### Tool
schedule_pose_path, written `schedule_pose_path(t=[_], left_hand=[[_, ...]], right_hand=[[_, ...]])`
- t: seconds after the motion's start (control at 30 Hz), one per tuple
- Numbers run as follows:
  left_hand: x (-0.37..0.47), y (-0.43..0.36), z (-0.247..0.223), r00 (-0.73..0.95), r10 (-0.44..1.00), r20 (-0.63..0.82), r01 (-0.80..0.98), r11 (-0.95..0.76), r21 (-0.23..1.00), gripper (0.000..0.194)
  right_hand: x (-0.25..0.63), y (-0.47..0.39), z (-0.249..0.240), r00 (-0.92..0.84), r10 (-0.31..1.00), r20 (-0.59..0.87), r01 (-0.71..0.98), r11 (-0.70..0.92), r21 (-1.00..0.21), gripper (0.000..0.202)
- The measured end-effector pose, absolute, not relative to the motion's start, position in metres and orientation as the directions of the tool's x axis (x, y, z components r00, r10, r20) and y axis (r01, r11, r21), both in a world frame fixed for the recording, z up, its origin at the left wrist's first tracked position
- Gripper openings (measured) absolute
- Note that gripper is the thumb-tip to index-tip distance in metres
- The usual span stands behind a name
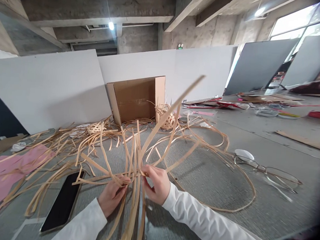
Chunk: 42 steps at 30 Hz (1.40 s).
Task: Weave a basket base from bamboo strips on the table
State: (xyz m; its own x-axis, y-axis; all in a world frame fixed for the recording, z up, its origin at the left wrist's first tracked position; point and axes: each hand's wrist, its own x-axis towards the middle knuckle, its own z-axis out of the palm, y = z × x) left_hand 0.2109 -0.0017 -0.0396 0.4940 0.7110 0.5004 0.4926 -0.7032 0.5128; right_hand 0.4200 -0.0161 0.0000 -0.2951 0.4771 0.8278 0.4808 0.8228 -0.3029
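Flat tan weaving strips (134, 161) cross one another in front of me, some running toward me and others sideways. My left hand (113, 193) is closed on the strips at the left of the crossing. At its right side, my right hand (156, 184) pinches a strip between thumb and forefinger. One long strip (173, 106) rises from near the right hand up and to the right. The exact weave under the fingers is partly hidden by them.
A black phone (61, 202) lies at left, beside pink paper (18, 174). Loose strips and partly woven baskets (166, 120) lie near an open cardboard box (136, 100). Eyeglasses (265, 169) rest at right. Grey panels (201, 72) stand behind.
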Motion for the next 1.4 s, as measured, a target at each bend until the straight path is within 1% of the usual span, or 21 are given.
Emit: schedule_pose_path(t=[0.1, 0.2, 0.27, 0.33, 0.4, 0.53, 0.63, 0.73, 0.87, 0.93, 1.03, 1.13, 1.2, 1.27, 1.4], left_hand=[[0.211, -0.002, -0.037, 0.535, 0.698, 0.476, 0.450, -0.712, 0.538, 0.020], [0.211, -0.004, -0.034, 0.540, 0.733, 0.415, 0.452, -0.668, 0.591, 0.021], [0.211, -0.004, -0.033, 0.549, 0.740, 0.389, 0.458, -0.655, 0.601, 0.023], [0.210, -0.004, -0.032, 0.560, 0.746, 0.359, 0.472, -0.644, 0.602, 0.025], [0.210, -0.003, -0.032, 0.567, 0.750, 0.342, 0.477, -0.637, 0.606, 0.027], [0.211, -0.001, -0.032, 0.581, 0.733, 0.354, 0.426, -0.645, 0.635, 0.030], [0.212, -0.003, -0.028, 0.589, 0.742, 0.320, 0.438, -0.626, 0.645, 0.032], [0.213, -0.004, -0.025, 0.579, 0.760, 0.294, 0.487, -0.612, 0.623, 0.033], [0.211, -0.002, -0.027, 0.568, 0.765, 0.304, 0.527, -0.622, 0.580, 0.033], [0.210, -0.001, -0.030, 0.568, 0.760, 0.316, 0.537, -0.633, 0.557, 0.032], [0.209, 0.001, -0.033, 0.563, 0.755, 0.337, 0.540, -0.645, 0.541, 0.032], [0.209, 0.001, -0.035, 0.559, 0.746, 0.362, 0.531, -0.658, 0.534, 0.031], [0.209, 0.001, -0.036, 0.556, 0.743, 0.372, 0.526, -0.662, 0.534, 0.032], [0.209, 0.002, -0.037, 0.554, 0.744, 0.374, 0.522, -0.660, 0.540, 0.033], [0.210, 0.002, -0.039, 0.549, 0.742, 0.384, 0.494, -0.659, 0.567, 0.034]], right_hand=[[0.416, -0.015, -0.005, -0.331, 0.496, 0.803, 0.469, 0.825, -0.316, 0.014], [0.416, -0.011, -0.007, -0.320, 0.598, 0.735, 0.555, 0.747, -0.366, 0.017], [0.416, -0.008, -0.007, -0.328, 0.653, 0.683, 0.609, 0.698, -0.376, 0.020], [0.416, -0.006, -0.009, -0.364, 0.684, 0.632, 0.629, 0.681, -0.375, 0.024], [0.415, -0.003, -0.011, -0.442, 0.692, 0.570, 0.619, 0.696, -0.364, 0.029], [0.411, 0.001, -0.019, -0.638, 0.650, 0.413, 0.582, 0.758, -0.294, 0.033], [0.410, 0.002, -0.020, -0.684, 0.660, 0.312, 0.597, 0.752, -0.280, 0.030], [0.409, 0.001, -0.017, -0.688, 0.682, 0.248, 0.621, 0.730, -0.286, 0.029], [0.411, 0.001, -0.013, -0.667, 0.712, 0.222, 0.651, 0.701, -0.292, 0.029], [0.413, 0.001, -0.010, -0.651, 0.709, 0.270, 0.639, 0.704, -0.309, 0.030], [0.419, 0.003, -0.003, -0.590, 0.712, 0.381, 0.621, 0.702, -0.349, 0.034], [0.425, 0.004, 0.002, -0.578, 0.703, 0.415, 0.611, 0.710, -0.350, 0.033], [0.430, 0.004, 0.003, -0.630, 0.677, 0.380, 0.601, 0.736, -0.313, 0.031], [0.434, 0.004, 0.004, -0.699, 0.645, 0.309, 0.581, 0.764, -0.281, 0.032], [0.436, 0.001, 0.003, -0.777, 0.604, 0.175, 0.555, 0.790, -0.260, 0.031]])
